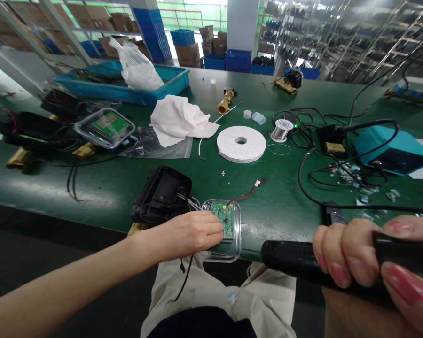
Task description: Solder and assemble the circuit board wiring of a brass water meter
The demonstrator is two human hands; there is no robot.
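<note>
My left hand is closed, its bent fingers pressed against the left part of a green circuit board; its fingertips are partly hidden. The board lies in a clear plastic cover at the table's front edge. Grey wires run from it to an open black housing on a brass fitting. A red and black lead with a white connector extends from the board's top. In my right hand is a black electric screwdriver, its thin bit pointing left toward the cover, apart from the board.
Behind the work lie a white tape roll, a solder spool and a white cloth. Cables loop around a teal soldering-iron stand at right. More housings, another covered board and a blue tray occupy the left.
</note>
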